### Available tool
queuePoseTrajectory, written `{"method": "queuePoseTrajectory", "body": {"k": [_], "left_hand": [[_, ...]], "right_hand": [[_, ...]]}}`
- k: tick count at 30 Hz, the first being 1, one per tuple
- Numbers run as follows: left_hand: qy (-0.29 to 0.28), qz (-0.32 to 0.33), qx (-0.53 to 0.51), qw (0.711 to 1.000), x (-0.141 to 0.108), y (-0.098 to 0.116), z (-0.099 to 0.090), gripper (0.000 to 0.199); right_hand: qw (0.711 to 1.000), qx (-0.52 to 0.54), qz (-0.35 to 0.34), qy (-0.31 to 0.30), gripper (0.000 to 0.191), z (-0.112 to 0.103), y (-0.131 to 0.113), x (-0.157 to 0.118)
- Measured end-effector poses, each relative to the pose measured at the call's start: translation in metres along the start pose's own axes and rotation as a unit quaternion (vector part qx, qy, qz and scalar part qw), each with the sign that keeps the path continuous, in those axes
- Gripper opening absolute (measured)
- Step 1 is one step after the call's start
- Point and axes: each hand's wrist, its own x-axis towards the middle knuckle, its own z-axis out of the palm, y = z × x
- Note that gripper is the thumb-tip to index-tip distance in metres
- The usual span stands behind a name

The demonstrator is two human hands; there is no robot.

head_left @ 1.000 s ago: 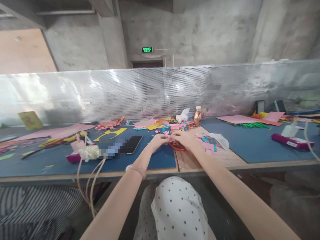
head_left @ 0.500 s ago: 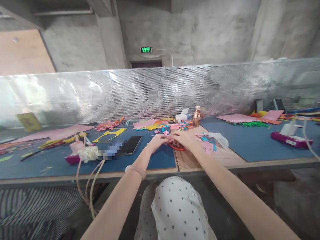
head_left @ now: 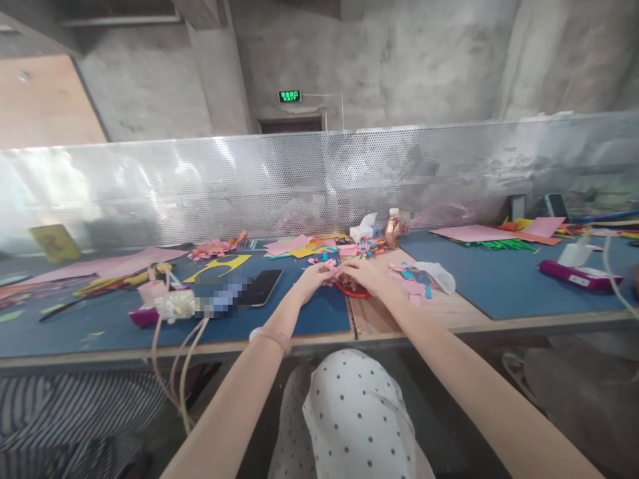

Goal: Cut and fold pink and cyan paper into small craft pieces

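Note:
My left hand [head_left: 315,278] is closed, with its fingertips pinched at a small pink paper piece [head_left: 337,272]. Opposite it, my right hand [head_left: 361,275] has its fingers bent and pressed together at the same pink piece; the exact grip is partly hidden. Below my right hand shows the rim of a red round item [head_left: 353,293], mostly covered by the hands. Small pink and blue paper scraps lie just behind my left hand. To the right are pink paper scraps [head_left: 414,289] and blue strips [head_left: 423,279].
Left of my arm lie a black phone [head_left: 266,287] and a yellow sheet with cut-outs [head_left: 219,267]. A bottle [head_left: 393,229], a tissue pack [head_left: 364,230] and a paper flower [head_left: 369,249] stand behind my hands. A purple box [head_left: 579,275] is far right; cables hang at the left edge.
The view has tipped slightly, so the scene sits a little higher. My hands stay close together, with small finger movements at the pink paper.

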Motion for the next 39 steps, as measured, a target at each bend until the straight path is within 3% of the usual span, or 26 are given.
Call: {"method": "queuePoseTrajectory", "body": {"k": [6, 14, 39], "left_hand": [[0.016, -0.004, -0.043, 0.999, -0.003, 0.004, 0.001, 0.028], [0.029, -0.006, -0.072, 0.997, -0.001, 0.007, 0.001, 0.025], [0.012, 0.023, -0.067, 0.997, -0.006, 0.007, 0.0, 0.031]], "right_hand": [[1.0, 0.003, 0.012, -0.006, 0.017, 0.0, -0.002, -0.001], [0.999, 0.006, 0.036, -0.008, 0.016, -0.001, -0.009, -0.004], [0.996, 0.078, 0.04, -0.024, 0.012, 0.0, -0.01, -0.005]]}}
